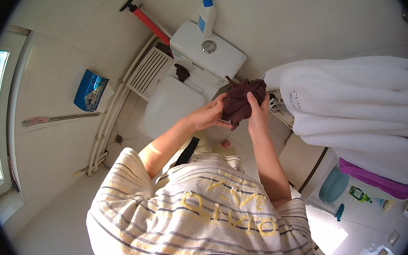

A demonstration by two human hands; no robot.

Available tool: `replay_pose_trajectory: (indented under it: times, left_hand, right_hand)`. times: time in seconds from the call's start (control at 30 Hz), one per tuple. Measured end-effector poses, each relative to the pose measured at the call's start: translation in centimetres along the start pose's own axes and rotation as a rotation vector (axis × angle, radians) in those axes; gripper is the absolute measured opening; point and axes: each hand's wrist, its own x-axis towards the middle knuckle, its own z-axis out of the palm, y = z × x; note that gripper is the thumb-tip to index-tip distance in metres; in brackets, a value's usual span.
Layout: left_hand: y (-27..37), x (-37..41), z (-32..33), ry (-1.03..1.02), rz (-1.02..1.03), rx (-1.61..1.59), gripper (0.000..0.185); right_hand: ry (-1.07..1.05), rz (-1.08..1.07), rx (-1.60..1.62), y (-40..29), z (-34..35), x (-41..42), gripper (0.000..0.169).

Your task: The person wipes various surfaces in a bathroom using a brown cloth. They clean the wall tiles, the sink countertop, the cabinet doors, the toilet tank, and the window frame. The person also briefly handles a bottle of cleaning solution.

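Both hands hold a bunched dark maroon cloth (241, 99) in front of my body. My left hand (209, 115) grips its lower left side, the fingers partly beneath it. My right hand (258, 108) has its thumb pressed on the cloth's right side. A small dark brown cloth piece (182, 73) lies at the back of the toilet's closed lid (174, 106), left of the hands. Behind the lid is the white cistern (229, 56) with a round flush button (208, 47).
A blue-capped white bottle (207, 19) stands on the cistern. A red-barrelled plunger pump (149, 24) leans in the corner beside a slatted white panel (150, 71). White towels (350, 104) hang at right, near a purple towel (376, 179). A blue tissue pack (90, 90) is on the left wall.
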Motion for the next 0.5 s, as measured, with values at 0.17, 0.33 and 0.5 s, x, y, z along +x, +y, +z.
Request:
replay_pose_trajectory:
  times: [0.17, 0.33, 0.5]
  left_hand:
    - [-3.2, -2.2, -2.1, 0.326, 0.069, 0.002, 0.089]
    - [-4.2, -5.2, -1.5, 0.685, 0.249, 0.063, 0.054]
    - [-2.4, -10.5, 1.9, 0.99, 0.397, 0.464, 0.03]
  right_hand:
    - [-0.279, -0.044, -0.32, 4.5, 1.9, -1.3, 0.052]
    - [-0.714, -0.027, -0.366, 8.0, 0.9, -1.0, 0.055]
    - [-0.932, 0.012, -0.235, 7.1, 4.0, -3.2, 0.075]
